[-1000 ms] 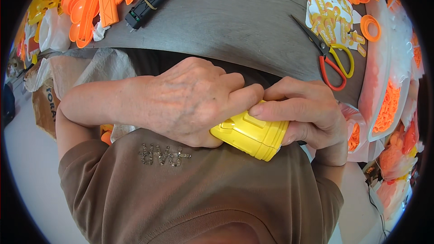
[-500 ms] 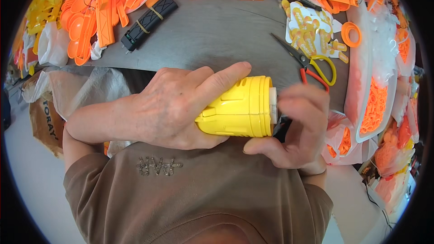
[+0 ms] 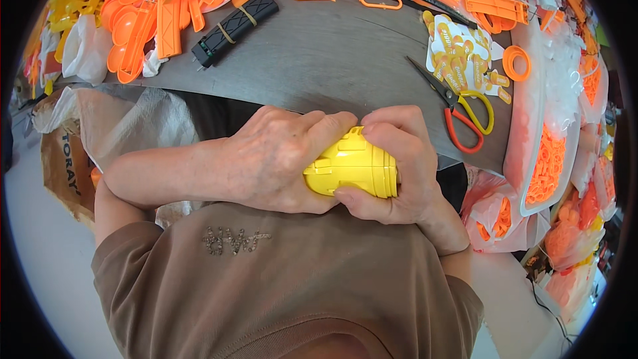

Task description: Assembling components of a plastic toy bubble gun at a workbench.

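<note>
Close to my chest I hold a yellow ribbed plastic housing [image 3: 352,163], roughly cylindrical and lying on its side. My left hand [image 3: 279,159] is wrapped round its left end, thumb along the top. Around the right end curls my right hand [image 3: 405,166], its fingers over the upper side and the thumb pressing below. My right palm hides the housing's right end face, so the pale part there is out of sight. Beyond my right hand, scissors [image 3: 450,98] with one red and one yellow handle lie on the table.
Yellow and white stickers [image 3: 458,53] and an orange ring [image 3: 516,63] lie at the table's right. A black bar with rubber bands [image 3: 236,28] sits at the back left, near piled orange parts [image 3: 133,26]. A bin of small orange pieces [image 3: 546,166] stands at right.
My right hand has moved left and closed round the housing's right end, covering the pale part. The view has shifted slightly; the table items appear a little to the right.
</note>
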Demonstrator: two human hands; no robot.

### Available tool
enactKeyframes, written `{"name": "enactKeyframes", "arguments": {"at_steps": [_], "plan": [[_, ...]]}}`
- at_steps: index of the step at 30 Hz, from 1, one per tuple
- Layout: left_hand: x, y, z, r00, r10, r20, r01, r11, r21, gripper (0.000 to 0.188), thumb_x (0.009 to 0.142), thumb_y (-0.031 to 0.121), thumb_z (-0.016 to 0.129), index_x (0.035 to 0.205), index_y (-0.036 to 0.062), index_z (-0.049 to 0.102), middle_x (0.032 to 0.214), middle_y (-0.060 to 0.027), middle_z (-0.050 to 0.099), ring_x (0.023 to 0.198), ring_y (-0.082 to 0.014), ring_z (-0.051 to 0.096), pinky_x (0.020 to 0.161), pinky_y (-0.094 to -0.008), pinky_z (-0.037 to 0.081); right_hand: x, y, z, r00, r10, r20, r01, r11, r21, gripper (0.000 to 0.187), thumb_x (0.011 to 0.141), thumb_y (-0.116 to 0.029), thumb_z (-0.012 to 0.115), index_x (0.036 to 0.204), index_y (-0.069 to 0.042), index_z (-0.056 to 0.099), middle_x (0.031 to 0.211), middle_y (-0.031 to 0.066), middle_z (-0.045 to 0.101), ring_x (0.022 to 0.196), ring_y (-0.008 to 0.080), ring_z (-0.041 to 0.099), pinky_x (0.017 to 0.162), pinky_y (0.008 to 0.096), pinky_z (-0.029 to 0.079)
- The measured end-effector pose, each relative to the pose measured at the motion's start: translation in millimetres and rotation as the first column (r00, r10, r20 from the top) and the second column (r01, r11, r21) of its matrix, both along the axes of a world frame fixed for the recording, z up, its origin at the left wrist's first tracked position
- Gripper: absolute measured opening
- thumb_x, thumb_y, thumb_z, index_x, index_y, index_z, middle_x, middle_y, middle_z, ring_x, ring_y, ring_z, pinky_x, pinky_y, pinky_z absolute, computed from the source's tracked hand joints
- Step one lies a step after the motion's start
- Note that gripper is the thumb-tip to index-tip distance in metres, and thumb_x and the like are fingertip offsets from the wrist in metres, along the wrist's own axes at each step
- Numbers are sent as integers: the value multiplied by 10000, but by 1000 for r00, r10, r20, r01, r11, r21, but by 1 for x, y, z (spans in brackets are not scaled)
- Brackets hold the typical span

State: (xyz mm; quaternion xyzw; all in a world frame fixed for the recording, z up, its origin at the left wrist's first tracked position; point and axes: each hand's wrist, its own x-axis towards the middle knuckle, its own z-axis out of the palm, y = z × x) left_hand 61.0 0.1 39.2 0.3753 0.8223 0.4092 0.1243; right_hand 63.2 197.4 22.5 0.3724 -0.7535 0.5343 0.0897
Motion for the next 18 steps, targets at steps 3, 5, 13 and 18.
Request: {"name": "enactKeyframes", "arguments": {"at_steps": [3, 5, 13, 18], "plan": [[2, 0, 1, 1000, 0, 11, 0, 1000, -5, 743, 604, 253, 769, 1160, -94, 418, 908, -169, 589, 728, -307, 615, 603, -358, 504, 0, -1, 0, 1000, 4, -23, -4, 1000, -10, 528, 621, -229, 765, 1013, -1, 494, 897, 148, 500, 704, 240, 519, 543, 314, 455], [-8, -4, 4, 998, -53, 40, 52, 998, 40, 740, 656, 288, 743, 1185, -98, 399, 910, -177, 586, 754, -319, 612, 627, -364, 504, -3, 0, 0, 1000, 6, -31, -6, 1000, -21, 527, 620, -229, 763, 1010, 1, 495, 891, 150, 503, 698, 241, 521, 538, 313, 454], [-11, -14, -14, 954, -100, 283, 56, 985, 161, 576, 820, 336, 607, 1203, -48, 415, 946, -190, 587, 850, -322, 598, 721, -369, 482, -11, -3, -8, 997, 16, 79, -20, 999, 43, 417, 724, -221, 655, 1011, 21, 474, 868, 173, 522, 743, 272, 514, 618, 344, 428], [-36, -15, -5, 794, -49, 606, -140, 956, 260, 642, 766, 269, 674, 1260, -35, 399, 1066, -106, 574, 993, -172, 547, 851, -318, 440, -37, -11, 14, 989, -143, 32, 137, 978, 155, 358, 727, -211, 666, 964, -4, 495, 814, 140, 520, 651, 272, 521, 577, 334, 427]]}}
